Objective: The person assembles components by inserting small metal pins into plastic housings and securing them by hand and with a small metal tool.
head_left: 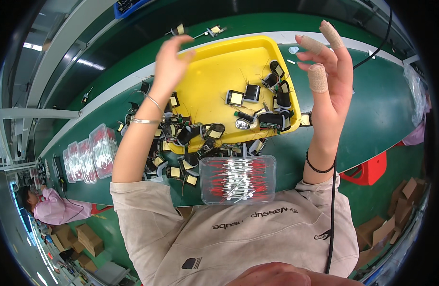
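Note:
A yellow tray (pixel 207 71) lies ahead of me, with several small black electronic assemblies (pixel 236 98) bearing pale yellow pads inside its right part. My left hand (pixel 171 62) is raised over the tray's far left rim, thumb and fingers apart, with nothing visible in it. My right hand (pixel 329 71) hovers just beyond the tray's right rim, its fingers spread and empty. Tan wraps cover three of its fingertips. More assemblies (pixel 188 136) are heaped along the tray's left and near edges. Close to my body sits a clear plastic box (pixel 204 194) of red and white wire leads (pixel 238 176).
Several clear boxes (pixel 103 148) of similar leads stand at the left on the green table (pixel 372 105). Two loose assemblies (pixel 213 31) lie past the tray's far edge. A red stool (pixel 369 169) and cardboard boxes (pixel 379 229) are at right. A person in pink (pixel 59 205) sits far left.

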Motion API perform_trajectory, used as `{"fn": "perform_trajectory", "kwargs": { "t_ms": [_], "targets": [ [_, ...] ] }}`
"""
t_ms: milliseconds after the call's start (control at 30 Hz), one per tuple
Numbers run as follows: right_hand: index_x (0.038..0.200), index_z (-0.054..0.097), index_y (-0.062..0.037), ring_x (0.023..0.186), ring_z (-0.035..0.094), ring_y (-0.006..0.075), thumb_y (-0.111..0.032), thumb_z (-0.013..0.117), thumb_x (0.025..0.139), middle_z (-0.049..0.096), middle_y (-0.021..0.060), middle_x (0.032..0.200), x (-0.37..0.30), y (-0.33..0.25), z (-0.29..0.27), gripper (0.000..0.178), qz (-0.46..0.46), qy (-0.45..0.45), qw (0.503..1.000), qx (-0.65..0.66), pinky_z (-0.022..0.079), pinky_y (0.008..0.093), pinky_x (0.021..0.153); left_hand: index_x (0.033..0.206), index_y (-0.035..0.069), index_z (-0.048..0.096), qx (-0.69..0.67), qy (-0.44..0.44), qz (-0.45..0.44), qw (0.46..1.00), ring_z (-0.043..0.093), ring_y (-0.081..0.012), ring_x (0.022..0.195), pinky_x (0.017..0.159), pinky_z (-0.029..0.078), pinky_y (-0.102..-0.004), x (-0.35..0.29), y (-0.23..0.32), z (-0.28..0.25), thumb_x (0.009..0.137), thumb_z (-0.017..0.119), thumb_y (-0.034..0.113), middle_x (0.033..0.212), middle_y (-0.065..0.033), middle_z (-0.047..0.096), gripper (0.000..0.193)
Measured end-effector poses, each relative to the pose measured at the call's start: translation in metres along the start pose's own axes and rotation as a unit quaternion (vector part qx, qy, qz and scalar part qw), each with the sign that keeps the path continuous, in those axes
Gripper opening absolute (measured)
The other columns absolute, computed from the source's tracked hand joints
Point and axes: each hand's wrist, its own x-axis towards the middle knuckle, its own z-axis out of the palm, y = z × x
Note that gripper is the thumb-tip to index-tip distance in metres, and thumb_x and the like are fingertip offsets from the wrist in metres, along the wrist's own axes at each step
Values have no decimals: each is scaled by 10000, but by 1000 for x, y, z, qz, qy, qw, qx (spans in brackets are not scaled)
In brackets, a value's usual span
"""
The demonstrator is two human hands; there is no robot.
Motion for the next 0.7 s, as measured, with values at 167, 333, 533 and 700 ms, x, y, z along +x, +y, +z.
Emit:
{"fn": "perform_trajectory", "kwargs": {
  "t_ms": [167, 333, 533, 700],
  "targets": [
    [1311, 374, 43, 956, 580, 197, -183, 507, 916, 601, 205, 1102, -3, -3, -6, 475, -13, -13, 1000, -3, 466, 295, 822, 997, 163, 588, 163, -295, 289, 896, 530, -270, 1037, 831, 457, -381, -43, 38, 37, 701, 610, 16, 1054, -80, 539, 332],
    [1267, 371, 128, 788, 623, 225, -130, 486, 901, 613, 245, 1021, -13, -26, -11, 462, -83, -8, 996, 27, 506, 318, 713, 966, 161, 605, 257, -386, 247, 851, 535, -254, 989, 748, 465, -382, -49, 50, 37, 720, 627, 97, 952, -64, 540, 255],
    [1184, 430, 162, 659, 568, 179, -75, 397, 893, 633, 222, 830, -16, -32, -35, 377, -138, -85, 985, 57, 460, 275, 609, 888, 60, 570, 121, -126, 276, 945, 500, -288, 1008, 880, 422, -397, -51, 74, -21, 695, 685, 105, 971, -81, 584, 230],
    [835, 645, -8, 572, 567, 200, -28, 640, 706, 645, 78, 747, -41, -51, 4, 131, -19, -411, 910, -45, 442, 291, 536, 1011, -11, 544, -70, 68, 163, 982, 601, -197, 828, 752, 480, -291, -94, 95, -40, 765, 651, 38, 909, -126, 578, 273]
  ]
}}
